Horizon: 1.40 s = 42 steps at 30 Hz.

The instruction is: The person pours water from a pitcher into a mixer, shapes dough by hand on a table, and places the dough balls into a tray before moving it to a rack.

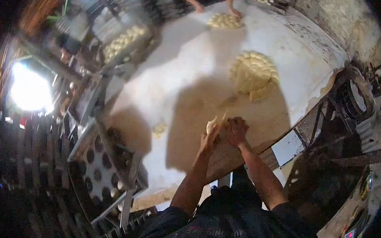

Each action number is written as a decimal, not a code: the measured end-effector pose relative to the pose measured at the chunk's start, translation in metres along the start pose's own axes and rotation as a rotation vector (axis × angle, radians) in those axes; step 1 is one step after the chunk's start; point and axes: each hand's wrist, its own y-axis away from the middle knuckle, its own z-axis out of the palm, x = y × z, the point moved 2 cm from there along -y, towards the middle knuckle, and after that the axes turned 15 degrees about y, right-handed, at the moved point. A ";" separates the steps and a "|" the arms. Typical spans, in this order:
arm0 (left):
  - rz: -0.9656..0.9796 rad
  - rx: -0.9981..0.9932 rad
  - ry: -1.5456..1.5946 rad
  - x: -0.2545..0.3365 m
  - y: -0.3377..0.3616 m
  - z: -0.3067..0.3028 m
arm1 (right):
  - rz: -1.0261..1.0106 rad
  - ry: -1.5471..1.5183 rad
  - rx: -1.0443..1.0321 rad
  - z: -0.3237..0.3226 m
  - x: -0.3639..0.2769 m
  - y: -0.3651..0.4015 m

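My left hand (211,135) is closed around a pale piece of dough (211,126), which pokes out past the fingers. Right beside it, my right hand (236,131) is curled low over the table, back of the hand up. A thin strip of dough (224,116) shows at its thumb side; what lies under the palm is hidden. Beyond both hands sits a large round mass of dough (255,75), its far part divided into rounded lumps. A small bit of dough (159,130) lies to the left. Both hands are in the shadow cast on the white table (157,86).
Across the table a co-worker's hands (235,13) are at another cluster of dough lumps (224,21). A tray of dough balls (124,41) stands at the left. Nearer is a rack panel with round holes (96,161). A round metal frame (357,96) borders the right edge.
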 end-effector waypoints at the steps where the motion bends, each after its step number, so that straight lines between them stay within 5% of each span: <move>1: -0.083 0.072 0.056 -0.006 0.016 -0.013 | -0.150 -0.146 0.047 0.014 -0.009 0.011; 2: -0.016 -0.062 0.330 -0.028 0.016 -0.033 | -0.175 -0.151 0.030 0.010 -0.031 0.016; 4: 0.056 -0.062 0.469 -0.017 0.050 -0.050 | 0.551 -0.844 -0.321 0.005 -0.077 0.025; 7: 0.155 -0.113 0.494 -0.014 0.059 -0.106 | 0.715 -0.876 -0.315 -0.031 -0.116 0.040; 9: 0.504 0.161 0.011 -0.014 0.068 -0.134 | 0.718 -0.863 -0.324 -0.042 -0.109 0.043; 14: 0.728 0.335 0.075 0.012 0.101 -0.141 | 0.840 -0.831 -0.056 -0.073 -0.041 0.008; 15: 0.778 0.343 0.000 0.020 0.113 -0.140 | 0.579 -0.536 0.033 -0.051 0.003 0.019; 17: 0.714 0.215 -0.737 -0.025 0.115 -0.182 | 0.426 -0.597 -0.190 -0.084 0.020 0.006; 18: 0.723 0.226 -0.739 0.002 0.117 -0.171 | 0.415 -0.606 -0.188 -0.086 0.039 0.006; 20: 0.639 -0.244 -1.593 0.061 0.128 -0.122 | -0.354 0.003 -0.387 -0.079 0.065 -0.002; 21: 0.609 0.053 -1.245 0.061 0.107 -0.134 | -0.369 -0.009 -0.390 -0.068 0.072 -0.017; 23: 0.619 0.210 -1.090 0.054 0.053 -0.136 | -0.247 0.033 -0.256 -0.046 0.074 -0.055; 26: 0.485 0.372 -0.784 0.051 0.026 -0.077 | -0.080 -0.200 -0.367 -0.011 0.028 -0.072; 28: 0.617 0.274 -0.892 0.037 0.038 -0.048 | -0.178 -0.276 -0.452 -0.009 -0.002 -0.029; 29: 0.869 0.094 -1.563 0.051 0.069 -0.025 | -0.346 -0.248 -0.363 -0.024 -0.004 -0.018; 30: 0.605 -0.029 -1.321 0.025 0.076 -0.037 | -0.507 -0.218 -0.273 -0.040 -0.003 -0.008; 33: 0.729 -0.005 -1.247 -0.022 0.098 -0.107 | -0.717 -0.370 -0.374 -0.043 0.055 -0.022; 35: 0.645 0.395 -1.400 0.006 0.074 -0.136 | -0.434 -0.171 -0.895 -0.024 0.072 -0.060; 36: 0.691 0.377 -1.290 0.031 0.059 -0.133 | -0.433 -0.181 -0.896 -0.012 0.058 -0.079; 38: 0.746 0.403 -1.099 0.061 0.021 -0.113 | -0.380 -0.274 -0.394 -0.004 0.021 -0.106; 39: 0.752 0.451 -1.014 0.057 0.009 -0.098 | -0.383 -0.277 -0.411 -0.004 0.009 -0.093; 40: 0.539 0.489 -0.871 0.041 0.003 -0.090 | -0.403 -0.244 -0.383 -0.004 -0.003 -0.079; 42: 0.700 0.418 -1.052 0.030 0.033 -0.066 | -0.447 -0.221 -0.334 -0.009 -0.003 -0.065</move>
